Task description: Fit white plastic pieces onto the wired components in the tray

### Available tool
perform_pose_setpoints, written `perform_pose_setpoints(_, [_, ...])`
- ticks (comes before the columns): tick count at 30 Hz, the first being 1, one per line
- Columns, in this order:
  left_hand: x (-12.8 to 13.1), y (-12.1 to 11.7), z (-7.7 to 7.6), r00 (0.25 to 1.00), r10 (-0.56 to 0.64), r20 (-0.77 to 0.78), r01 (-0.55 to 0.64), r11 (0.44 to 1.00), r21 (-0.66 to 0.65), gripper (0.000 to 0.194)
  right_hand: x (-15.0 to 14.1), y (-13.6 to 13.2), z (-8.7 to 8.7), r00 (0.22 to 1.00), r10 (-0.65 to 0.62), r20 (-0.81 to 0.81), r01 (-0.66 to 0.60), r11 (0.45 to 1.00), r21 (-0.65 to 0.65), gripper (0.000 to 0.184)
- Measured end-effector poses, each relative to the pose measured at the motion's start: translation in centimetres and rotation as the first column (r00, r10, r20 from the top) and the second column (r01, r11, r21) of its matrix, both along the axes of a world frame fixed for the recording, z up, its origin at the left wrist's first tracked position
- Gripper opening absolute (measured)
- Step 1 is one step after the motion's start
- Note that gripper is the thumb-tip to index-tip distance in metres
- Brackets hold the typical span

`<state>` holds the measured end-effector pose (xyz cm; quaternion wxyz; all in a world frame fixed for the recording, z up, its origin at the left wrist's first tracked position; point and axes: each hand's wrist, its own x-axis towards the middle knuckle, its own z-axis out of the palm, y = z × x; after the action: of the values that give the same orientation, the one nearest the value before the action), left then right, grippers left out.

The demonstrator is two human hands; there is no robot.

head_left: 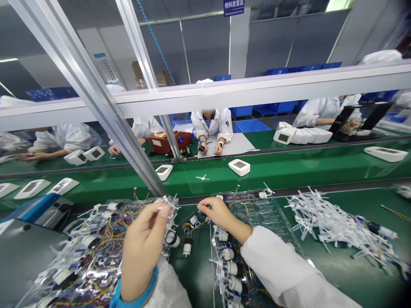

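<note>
My left hand (144,244), with a blue band at the wrist, is closed in a pinch; a small whitish bit shows at its fingertips, too small to name. My right hand (220,214) pinches the end of a thin red wire (189,217) that runs down to the left. Below and between the hands lie small black-and-white cylinders (187,247) with coloured wires. A clear plastic tray (266,218) under my right forearm holds several such cylinders with white tubes. More wired parts (93,252) are heaped at the left.
At the right lies a pile of white tube pieces (334,226). White devices with screens (239,167) sit on the green conveyor belt (212,184). A grey-blue box (28,248) stands at the left, near a metal post (96,98). Across the belt, co-workers (212,124) sit.
</note>
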<state>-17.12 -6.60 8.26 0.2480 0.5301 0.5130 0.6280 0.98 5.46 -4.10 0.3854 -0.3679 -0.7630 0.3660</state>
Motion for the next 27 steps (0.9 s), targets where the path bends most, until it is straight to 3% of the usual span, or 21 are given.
perform_pose_setpoints(2, [0.1, 1.3, -0.5, 0.958, -0.166, -0.235, 0.126, 0.976, -0.177, 0.013, -0.1, -0.5, 0.6, 1.000, -0.003, -0.020, 0.003, 1.000, 0.009, 0.008])
perform_pose_setpoints(4, [0.5, 2.7, -1.1, 0.878, -0.291, -0.380, 0.176, 0.935, -0.309, 0.016, -0.2, -1.0, 1.2, 0.999, -0.017, -0.041, 0.017, 1.000, 0.013, 0.008])
perform_pose_setpoints(8, [1.0, 4.2, -1.8, 0.747, -0.404, -0.528, 0.132, 0.868, -0.478, 0.026, -0.4, -1.4, 1.7, 0.997, -0.046, -0.059, 0.045, 0.999, -0.021, 0.006])
perform_pose_setpoints(10, [0.7, 4.3, -1.8, 0.724, -0.407, -0.557, 0.095, 0.859, -0.504, 0.029, -0.3, -1.0, 1.3, 0.996, -0.075, -0.055, 0.071, 0.995, -0.068, 0.004])
perform_pose_setpoints(14, [-0.6, 3.4, -1.3, 0.766, -0.216, -0.606, -0.047, 0.921, -0.388, 0.033, 0.4, 0.7, -0.5, 0.983, -0.180, -0.031, 0.170, 0.964, -0.203, 0.018])
perform_pose_setpoints(19, [-1.4, 1.1, -0.1, 0.850, 0.066, -0.522, -0.226, 0.942, -0.249, 0.042, 0.9, 1.8, -2.1, 0.966, -0.259, -0.005, 0.240, 0.904, -0.354, 0.016])
perform_pose_setpoints(23, [-0.9, -1.0, 0.7, 0.880, 0.166, -0.445, -0.250, 0.959, -0.136, 0.039, -0.1, 1.7, -1.6, 0.980, -0.187, -0.066, 0.140, 0.888, -0.437, 0.021])
perform_pose_setpoints(27, [-0.3, -2.5, 0.9, 0.916, 0.245, -0.319, -0.284, 0.955, -0.080, 0.031, -0.4, 1.1, 0.0, 0.986, -0.104, -0.130, 0.043, 0.913, -0.405, 0.038])
